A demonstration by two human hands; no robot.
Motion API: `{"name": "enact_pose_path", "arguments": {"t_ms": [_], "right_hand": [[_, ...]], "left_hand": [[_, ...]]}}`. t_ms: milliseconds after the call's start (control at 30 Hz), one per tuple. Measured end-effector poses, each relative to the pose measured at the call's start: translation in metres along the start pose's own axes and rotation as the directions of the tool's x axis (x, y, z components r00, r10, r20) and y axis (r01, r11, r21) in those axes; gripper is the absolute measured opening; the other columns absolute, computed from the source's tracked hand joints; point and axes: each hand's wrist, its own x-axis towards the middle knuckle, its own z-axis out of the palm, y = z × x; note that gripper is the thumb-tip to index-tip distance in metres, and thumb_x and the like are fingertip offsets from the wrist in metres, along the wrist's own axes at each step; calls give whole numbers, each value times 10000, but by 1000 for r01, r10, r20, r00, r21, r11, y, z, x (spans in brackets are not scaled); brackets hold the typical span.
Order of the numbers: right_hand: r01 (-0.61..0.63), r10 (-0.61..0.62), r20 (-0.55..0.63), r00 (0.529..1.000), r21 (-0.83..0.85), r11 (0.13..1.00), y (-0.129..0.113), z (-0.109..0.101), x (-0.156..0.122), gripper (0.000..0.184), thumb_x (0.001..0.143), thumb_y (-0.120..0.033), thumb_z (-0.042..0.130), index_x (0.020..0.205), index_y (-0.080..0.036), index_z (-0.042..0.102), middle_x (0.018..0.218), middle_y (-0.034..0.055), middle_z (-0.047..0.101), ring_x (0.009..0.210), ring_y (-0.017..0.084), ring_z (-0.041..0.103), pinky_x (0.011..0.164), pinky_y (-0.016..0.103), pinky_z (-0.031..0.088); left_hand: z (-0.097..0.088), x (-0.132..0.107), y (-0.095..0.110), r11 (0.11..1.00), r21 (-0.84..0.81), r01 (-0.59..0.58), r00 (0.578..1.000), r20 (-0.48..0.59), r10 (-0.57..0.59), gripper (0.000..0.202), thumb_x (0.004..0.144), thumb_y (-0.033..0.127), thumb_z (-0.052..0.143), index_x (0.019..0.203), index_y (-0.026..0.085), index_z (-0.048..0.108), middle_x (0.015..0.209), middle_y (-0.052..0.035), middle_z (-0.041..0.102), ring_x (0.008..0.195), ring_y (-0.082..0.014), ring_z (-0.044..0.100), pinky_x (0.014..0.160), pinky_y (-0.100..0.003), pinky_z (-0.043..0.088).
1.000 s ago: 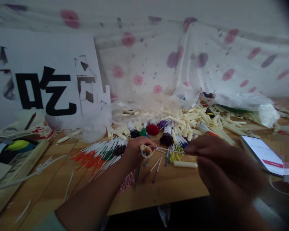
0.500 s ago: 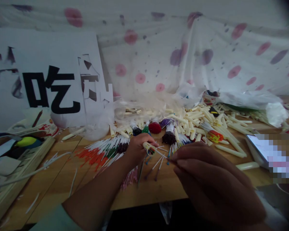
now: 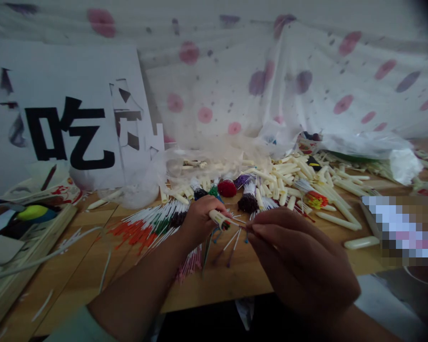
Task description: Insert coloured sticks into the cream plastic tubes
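My left hand (image 3: pixel 199 219) is closed around a short cream-coloured tube (image 3: pixel 217 217), its open end facing right. Several small coloured tips show inside that end. Between thumb and fingertips, my right hand (image 3: pixel 299 259) pinches a thin white stick (image 3: pixel 238 223) that reaches to the tube's mouth; how far it goes in is hard to see. Below the tube, a few loose white sticks (image 3: pixel 231 242) with purple or blue tips lie on the wooden table (image 3: pixel 128 280). Beside my left hand are fanned sticks with orange tips (image 3: pixel 131 230) and sticks with pink tips (image 3: pixel 189 266).
Farther back lie a dark-tipped bundle (image 3: pixel 248 202), a red-tipped bundle (image 3: pixel 227 188) and a heap of cream tubes (image 3: pixel 288 171). A phone-like device with a blurred screen (image 3: pixel 399 228) stands at right. A wooden-edged tray (image 3: pixel 32 266) with cables is at left, before a lettered white board (image 3: pixel 92 71).
My right hand has moved slightly left, bringing the stick closer to the tube. My left hand keeps its hold. The whole view has shifted a little.
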Motion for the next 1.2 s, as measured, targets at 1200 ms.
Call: {"name": "enact_pose_path", "arguments": {"t_ms": [1200], "right_hand": [[-351, 364, -60, 929, 159, 923, 38, 32, -24, 154, 807, -126, 561, 862, -222, 669, 811, 13, 485, 772, 119, 509, 665, 267, 433]], "left_hand": [[-5, -2, 4, 950, 291, -110, 985, -96, 143, 576, 856, 614, 327, 822, 139, 652, 795, -77, 522, 806, -209, 467, 729, -347, 362]]}}
